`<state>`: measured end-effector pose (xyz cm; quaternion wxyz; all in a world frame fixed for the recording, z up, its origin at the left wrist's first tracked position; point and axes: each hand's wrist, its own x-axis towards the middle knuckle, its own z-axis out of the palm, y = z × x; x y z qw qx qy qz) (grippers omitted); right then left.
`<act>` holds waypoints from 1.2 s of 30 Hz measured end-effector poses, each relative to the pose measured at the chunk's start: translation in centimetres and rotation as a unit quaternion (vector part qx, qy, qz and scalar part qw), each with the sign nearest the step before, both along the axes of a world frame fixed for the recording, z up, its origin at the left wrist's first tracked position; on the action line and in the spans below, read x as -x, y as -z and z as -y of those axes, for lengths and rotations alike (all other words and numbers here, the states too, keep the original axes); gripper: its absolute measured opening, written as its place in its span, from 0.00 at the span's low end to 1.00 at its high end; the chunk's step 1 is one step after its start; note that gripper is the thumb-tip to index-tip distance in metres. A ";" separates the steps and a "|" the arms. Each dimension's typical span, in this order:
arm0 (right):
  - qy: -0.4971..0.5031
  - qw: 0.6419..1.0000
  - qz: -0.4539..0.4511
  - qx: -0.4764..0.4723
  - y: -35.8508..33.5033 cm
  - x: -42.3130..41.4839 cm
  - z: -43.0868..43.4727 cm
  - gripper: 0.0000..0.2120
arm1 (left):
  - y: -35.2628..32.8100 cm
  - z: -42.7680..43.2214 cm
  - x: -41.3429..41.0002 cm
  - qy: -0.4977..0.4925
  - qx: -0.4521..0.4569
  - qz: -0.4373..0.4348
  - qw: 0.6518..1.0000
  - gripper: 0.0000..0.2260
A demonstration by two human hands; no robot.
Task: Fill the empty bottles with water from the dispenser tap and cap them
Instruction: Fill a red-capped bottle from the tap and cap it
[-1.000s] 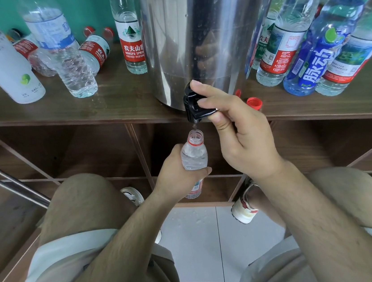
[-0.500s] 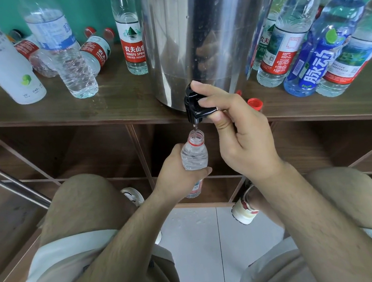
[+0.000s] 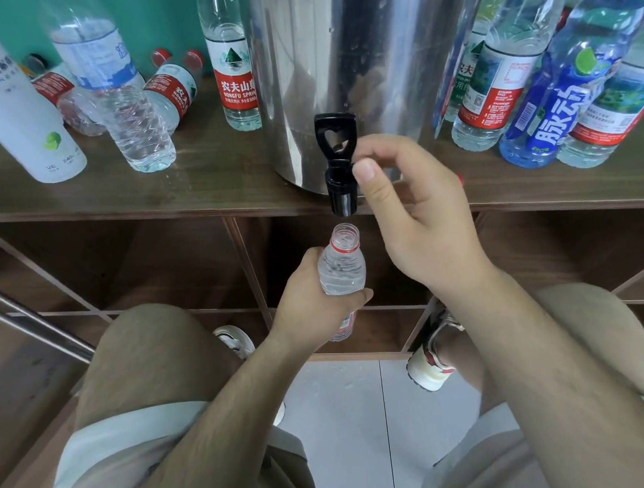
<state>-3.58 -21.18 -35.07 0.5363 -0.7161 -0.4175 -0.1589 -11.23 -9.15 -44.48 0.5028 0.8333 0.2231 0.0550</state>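
Observation:
A steel water dispenser (image 3: 362, 56) stands on the wooden shelf (image 3: 202, 177). Its black tap (image 3: 341, 184) juts over the shelf edge, and the tap's lever (image 3: 336, 134) stands upright. My left hand (image 3: 303, 307) grips a small clear bottle (image 3: 342, 269) with a red neck ring, uncapped, its mouth just under the spout. No stream of water shows. My right hand (image 3: 418, 215) hovers to the right of the tap with loosely curled fingers, its thumb beside the spout, holding nothing. A sliver of a red cap (image 3: 459, 179) peeks out on the shelf behind that hand.
Left of the dispenser stand a white bottle (image 3: 7, 104), a clear bottle (image 3: 116, 98) and a red-labelled bottle (image 3: 234, 72); others lie behind them. Several filled bottles (image 3: 502, 71) crowd the right, one blue (image 3: 561, 92). Open cubbies lie below; a metal bar (image 3: 16, 313) slants at left.
My right hand has let go of the tap lever and drawn back to the right. The lever has sprung upright. The bottle stays under the spout in my left hand.

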 end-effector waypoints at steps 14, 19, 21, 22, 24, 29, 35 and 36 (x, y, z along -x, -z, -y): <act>0.336 0.886 -0.144 0.286 2.4 -6.5 5.4 0.28 | 0.1 -0.1 0.0 0.012 -0.009 0.002 1.000 0.26; 0.321 0.907 -0.119 0.244 2.7 -6.8 5.5 0.19 | 0.4 -0.1 -0.1 0.014 -0.015 0.000 1.000 0.26; 0.323 0.905 -0.119 0.251 2.8 -6.9 5.5 0.23 | 0.4 -0.1 -0.1 0.015 -0.018 -0.001 1.000 0.26; 0.328 0.898 -0.121 0.268 2.9 -7.0 5.5 0.25 | 0.5 -0.1 -0.2 0.016 -0.020 -0.001 1.000 0.26; 0.336 0.885 -0.120 0.300 3.0 -7.2 5.3 0.24 | 0.5 0.0 -0.2 0.017 -0.020 0.000 1.000 0.26; 0.307 0.928 -0.105 0.185 2.3 -6.4 5.1 0.12 | 0.4 -0.1 0.0 0.016 -0.011 0.002 1.000 0.25; 0.068 0.942 -0.157 0.288 1.8 -3.5 6.4 0.14 | -0.4 -0.1 0.3 0.035 -0.018 0.005 0.999 0.24; 0.038 0.936 -0.168 0.306 2.0 -3.2 6.2 0.15 | -0.5 -0.1 0.4 0.041 -0.020 0.004 0.999 0.24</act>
